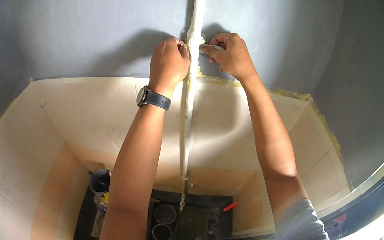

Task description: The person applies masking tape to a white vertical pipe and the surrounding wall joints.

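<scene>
At 7 o'clock, a dark bucket point(99, 180) stands on the floor beside the tiled wall point(80, 115). At 11 o'clock, the left hand point(169, 63), wearing a wristwatch point(152, 98), is closed against the vertical white pipe point(188, 101) at centre. At 12 o'clock, the right hand point(228, 54) pinches a small white tool point(212, 48) beside the pipe. The step appears to be fixing the pipe; the next move likely calls for steady pressure.
</scene>
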Demonstrator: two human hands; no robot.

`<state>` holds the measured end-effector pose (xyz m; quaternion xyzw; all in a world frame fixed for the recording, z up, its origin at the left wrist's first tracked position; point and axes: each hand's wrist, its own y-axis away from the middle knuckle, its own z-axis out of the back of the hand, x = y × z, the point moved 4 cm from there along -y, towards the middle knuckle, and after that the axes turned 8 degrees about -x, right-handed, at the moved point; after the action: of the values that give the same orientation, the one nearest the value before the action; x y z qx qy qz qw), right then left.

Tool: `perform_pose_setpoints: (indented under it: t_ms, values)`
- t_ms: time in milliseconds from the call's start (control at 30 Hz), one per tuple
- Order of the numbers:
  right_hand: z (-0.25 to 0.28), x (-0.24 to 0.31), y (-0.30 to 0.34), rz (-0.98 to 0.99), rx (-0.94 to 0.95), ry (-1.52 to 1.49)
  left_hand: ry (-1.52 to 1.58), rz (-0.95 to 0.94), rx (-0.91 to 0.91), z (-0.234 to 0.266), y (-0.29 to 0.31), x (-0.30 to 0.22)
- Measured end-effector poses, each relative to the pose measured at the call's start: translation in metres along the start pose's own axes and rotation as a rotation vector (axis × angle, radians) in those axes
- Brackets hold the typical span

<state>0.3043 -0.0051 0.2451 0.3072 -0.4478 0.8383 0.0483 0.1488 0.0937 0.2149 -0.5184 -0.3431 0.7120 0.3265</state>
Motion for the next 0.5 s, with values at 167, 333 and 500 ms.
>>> perform_pose_setpoints:
  t_ms: [167,333,500]
  values:
    - [0.0,-0.005,0.005,-0.009,-0.012,-0.031,0.074,0.091,0.063,0.004,-0.005,0.004]
    - [0.003,0.0,0.002,-0.062,0.027,-0.13,0.117,0.045,0.025,0.008,-0.006,0.006]
    - [0.006,-0.005,0.001,-0.097,0.098,-0.172,0.241,0.095,-0.028,0.003,0.005,-0.001]
